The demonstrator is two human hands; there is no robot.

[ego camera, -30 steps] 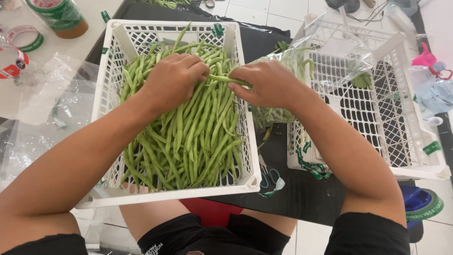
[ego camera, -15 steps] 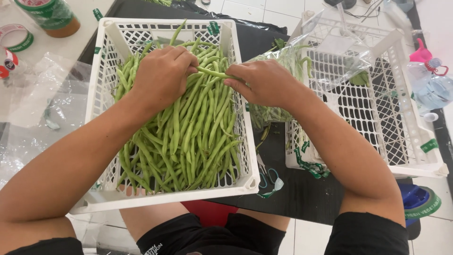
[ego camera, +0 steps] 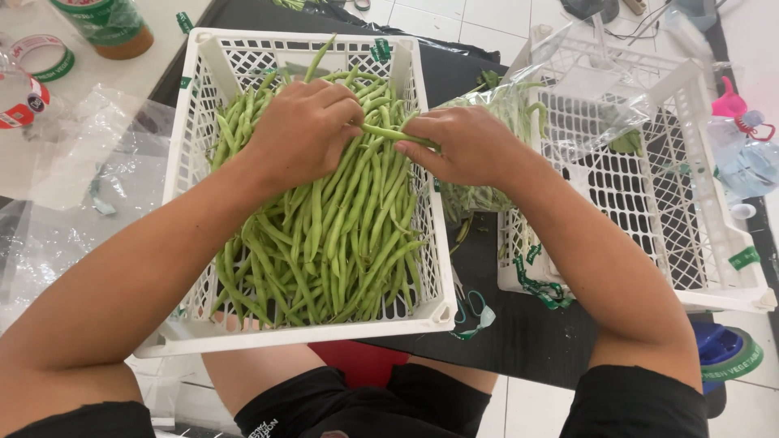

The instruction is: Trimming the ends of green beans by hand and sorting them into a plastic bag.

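Nearest the camera, black shorts (ego camera: 324, 405) and bare thighs were seen under the near rim of a white slatted crate (ego camera: 308, 328), which serves as the landmark here. A red seat (ego camera: 357, 361) was glimpsed just below that rim. The crate was filled with long green beans (ego camera: 333, 243), laid mostly lengthwise. It was rested on a black surface (ego camera: 519, 332), which was exposed to the right of the crate; white floor tiles (ego camera: 519, 405) were visible below that surface's near edge.

Over the far half of the crate, the left hand (ego camera: 304, 130) was curled down onto the beans, its fingers closed together around some pods. The right hand (ego camera: 466, 146) was held at the crate's right rim, and a single bean (ego camera: 393, 134) was pinched in its fingers, spanning the gap to the left hand.

To the right of the crate, a second white crate (ego camera: 690, 243) was set, with a clear plastic bag of beans (ego camera: 487, 122) between the two. To the left, crumpled clear plastic (ego camera: 81, 178) was spread over a pale tabletop. Beyond the crate's far left corner, tape rolls (ego camera: 36, 61) and a green-labelled jar (ego camera: 105, 24) were placed.
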